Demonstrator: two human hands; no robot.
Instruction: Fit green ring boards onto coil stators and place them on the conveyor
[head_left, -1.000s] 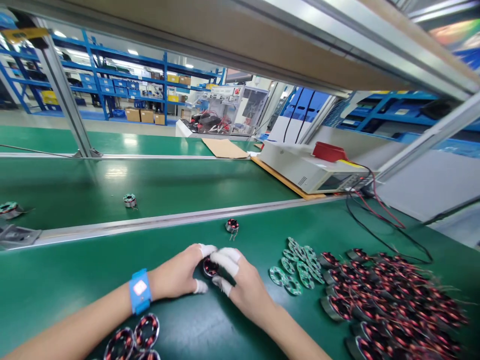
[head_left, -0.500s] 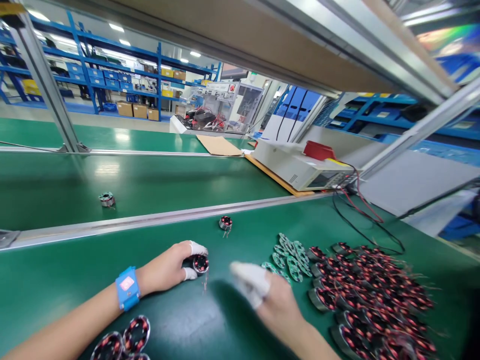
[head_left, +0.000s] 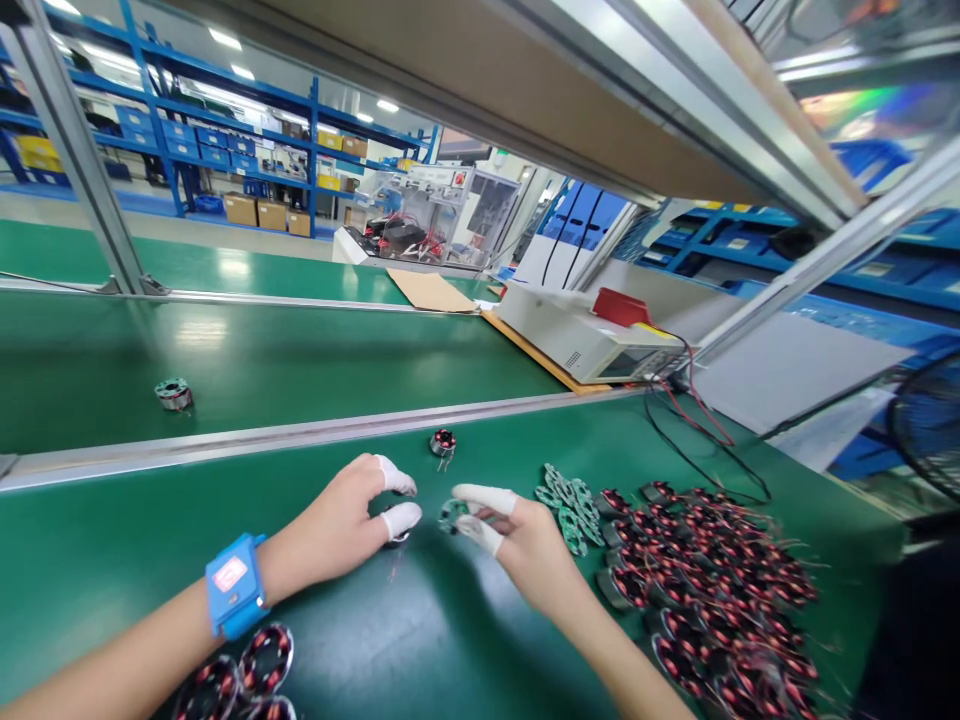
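My left hand (head_left: 352, 520), with white finger cots on thumb and forefinger, is open. Its thumb and forefinger are apart, close to a motor stator (head_left: 397, 541) on the green bench; the thumb hides most of that stator. Between the white-covered thumb and forefinger of my right hand (head_left: 517, 540) is a ring-shaped green circuit board (head_left: 451, 515), just right of my left fingertips. More green circuit boards (head_left: 574, 505) lie in a loose pile right of that hand. Another stator (head_left: 442, 443) with thin wire leads stands farther back.
Many copper-wound stators (head_left: 705, 590) crowd the right side, and several more (head_left: 266, 660) sit at the lower left. A stator topped with a green board (head_left: 174, 394) stands beyond the metal rail (head_left: 300, 435). A grey instrument (head_left: 585, 330) with cables is at back right.
My right hand has come left and up, bringing a green circuit board near my left hand. The left thumb and forefinger have come off the stator's sides. The view has shifted slightly right.
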